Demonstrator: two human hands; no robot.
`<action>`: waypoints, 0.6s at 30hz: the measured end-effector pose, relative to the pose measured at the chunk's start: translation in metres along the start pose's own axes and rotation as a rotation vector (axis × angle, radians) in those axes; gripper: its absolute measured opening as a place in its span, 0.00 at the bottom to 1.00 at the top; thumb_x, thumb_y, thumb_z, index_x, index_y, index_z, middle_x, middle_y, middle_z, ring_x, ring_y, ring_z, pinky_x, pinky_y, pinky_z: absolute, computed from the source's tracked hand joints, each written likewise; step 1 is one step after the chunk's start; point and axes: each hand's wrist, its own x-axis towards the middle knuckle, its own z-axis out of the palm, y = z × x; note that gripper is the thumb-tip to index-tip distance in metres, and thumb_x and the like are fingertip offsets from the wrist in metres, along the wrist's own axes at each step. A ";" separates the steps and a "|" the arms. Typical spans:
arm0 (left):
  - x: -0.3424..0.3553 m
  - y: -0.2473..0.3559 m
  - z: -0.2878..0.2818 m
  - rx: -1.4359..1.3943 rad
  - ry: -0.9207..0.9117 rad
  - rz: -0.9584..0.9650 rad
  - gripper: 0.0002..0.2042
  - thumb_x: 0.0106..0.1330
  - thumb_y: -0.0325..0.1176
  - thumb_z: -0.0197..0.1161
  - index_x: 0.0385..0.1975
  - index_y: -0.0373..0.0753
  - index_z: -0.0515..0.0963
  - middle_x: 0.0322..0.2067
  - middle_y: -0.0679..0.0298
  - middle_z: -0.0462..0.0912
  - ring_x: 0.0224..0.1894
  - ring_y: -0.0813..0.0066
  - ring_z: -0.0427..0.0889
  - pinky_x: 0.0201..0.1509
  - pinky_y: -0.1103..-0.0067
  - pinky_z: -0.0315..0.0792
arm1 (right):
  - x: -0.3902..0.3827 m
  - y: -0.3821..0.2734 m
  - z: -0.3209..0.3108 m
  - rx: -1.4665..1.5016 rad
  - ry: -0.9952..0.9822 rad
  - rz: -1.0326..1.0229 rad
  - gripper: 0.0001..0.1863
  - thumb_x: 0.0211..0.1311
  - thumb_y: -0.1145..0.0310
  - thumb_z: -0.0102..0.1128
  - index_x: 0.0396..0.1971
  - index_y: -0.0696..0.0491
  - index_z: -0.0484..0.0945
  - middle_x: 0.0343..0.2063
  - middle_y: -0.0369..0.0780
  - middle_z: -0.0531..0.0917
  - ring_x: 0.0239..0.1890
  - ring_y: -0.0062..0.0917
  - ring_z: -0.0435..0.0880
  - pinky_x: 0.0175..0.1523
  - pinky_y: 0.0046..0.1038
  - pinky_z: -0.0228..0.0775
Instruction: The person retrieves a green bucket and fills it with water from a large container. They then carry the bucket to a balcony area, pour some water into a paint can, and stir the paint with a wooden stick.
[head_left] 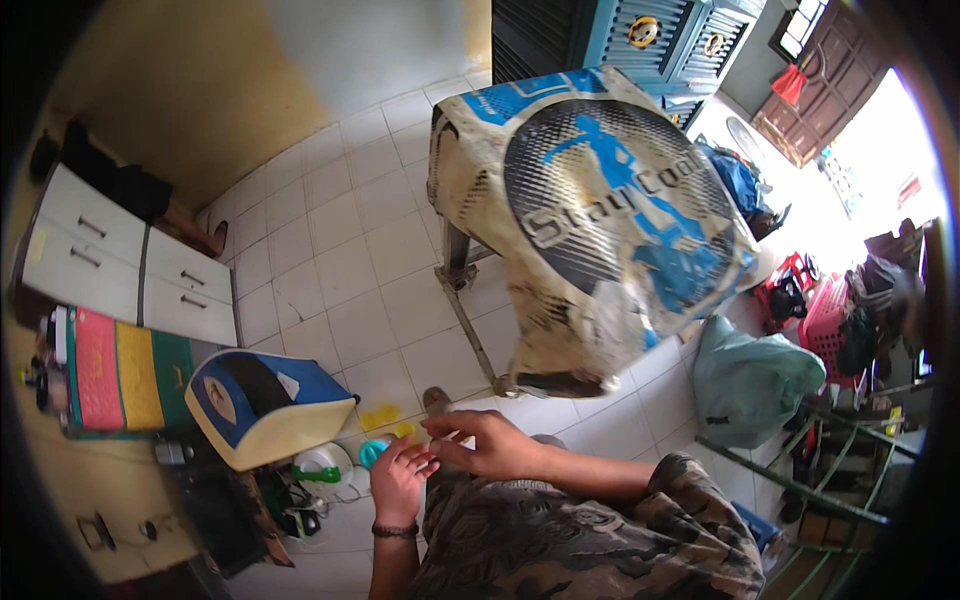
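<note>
Close together in front of my body are my two hands. My left hand (402, 482), with a dark bracelet at its wrist, points upward with its fingers loosely apart. My right hand (488, 446) reaches across from the right, fingers extended and its tips beside the left fingertips. I see nothing held in either one. Just beyond them lie small yellow pieces (379, 416) and a turquoise round thing (372, 453). An ironing board (560, 290) stands ahead to the right, its worn cream cover printed in blue and black.
A blue and cream plastic-looking case (265, 405) stands at left, near white drawers (185, 265) and a colourful striped box (125, 375). To the right are a pale green bag (755, 385), a pink basket (825, 325) and a green metal rack (800, 490). White tiles (345, 250) cover the floor.
</note>
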 end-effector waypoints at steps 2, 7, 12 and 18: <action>0.046 0.048 0.007 0.103 -0.095 0.003 0.16 0.68 0.44 0.52 0.47 0.39 0.75 0.38 0.56 0.83 0.43 0.63 0.80 0.47 0.67 0.73 | 0.051 -0.003 0.009 0.040 0.059 0.025 0.21 0.63 0.66 0.63 0.53 0.60 0.75 0.41 0.46 0.84 0.43 0.28 0.84 0.48 0.29 0.75; 0.125 0.173 0.068 0.288 -0.201 -0.020 0.18 0.71 0.43 0.49 0.48 0.36 0.74 0.40 0.56 0.83 0.44 0.64 0.80 0.49 0.67 0.72 | 0.167 -0.014 0.004 0.131 0.219 0.206 0.23 0.64 0.67 0.62 0.55 0.61 0.72 0.42 0.44 0.82 0.44 0.23 0.81 0.49 0.26 0.74; 0.208 0.264 0.110 0.430 -0.230 -0.055 0.19 0.71 0.45 0.51 0.49 0.35 0.73 0.38 0.56 0.83 0.43 0.64 0.81 0.47 0.69 0.73 | 0.269 -0.001 -0.029 0.099 0.297 0.412 0.21 0.62 0.66 0.64 0.53 0.60 0.74 0.39 0.41 0.83 0.43 0.21 0.80 0.49 0.24 0.73; 0.350 0.355 0.148 0.679 -0.286 -0.142 0.19 0.71 0.45 0.50 0.49 0.35 0.74 0.38 0.56 0.83 0.42 0.63 0.82 0.45 0.70 0.73 | 0.435 0.030 -0.093 -0.003 0.341 0.439 0.25 0.58 0.58 0.65 0.49 0.59 0.77 0.37 0.48 0.85 0.43 0.38 0.84 0.49 0.33 0.75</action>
